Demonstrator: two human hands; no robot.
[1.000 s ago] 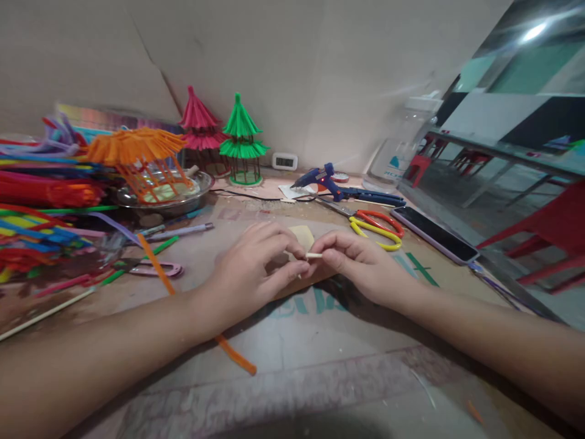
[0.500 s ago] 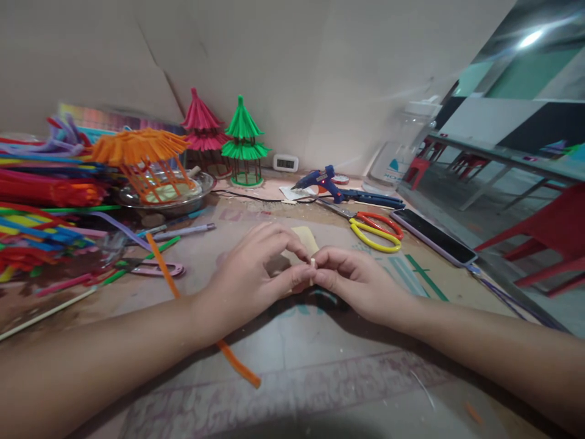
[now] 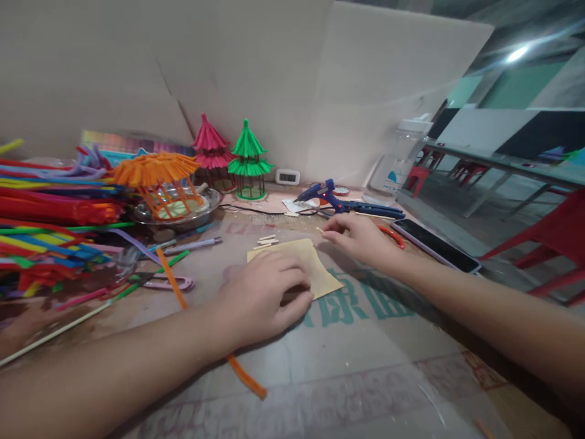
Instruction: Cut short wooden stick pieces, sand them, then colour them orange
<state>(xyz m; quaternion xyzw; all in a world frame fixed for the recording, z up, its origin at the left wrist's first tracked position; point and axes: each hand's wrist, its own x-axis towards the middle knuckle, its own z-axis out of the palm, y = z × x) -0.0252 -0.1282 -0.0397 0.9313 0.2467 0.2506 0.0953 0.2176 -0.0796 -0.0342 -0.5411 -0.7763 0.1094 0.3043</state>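
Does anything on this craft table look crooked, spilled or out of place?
The orange-roofed hut leans askew in the metal dish, while the pink hut and green hut stand upright. The glue gun lies with no hand on it, its red light on.

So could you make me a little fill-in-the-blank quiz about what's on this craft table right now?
1. Of the left hand and the right hand, only the ___ one touches the tan sheet.
2. The glue gun beyond the right hand is coloured ___.
3. Next to the pink-roofed model stands one with a ___ roof.
4. The phone lies to the ___ of the right hand.
Missing words: left, blue, green, right.
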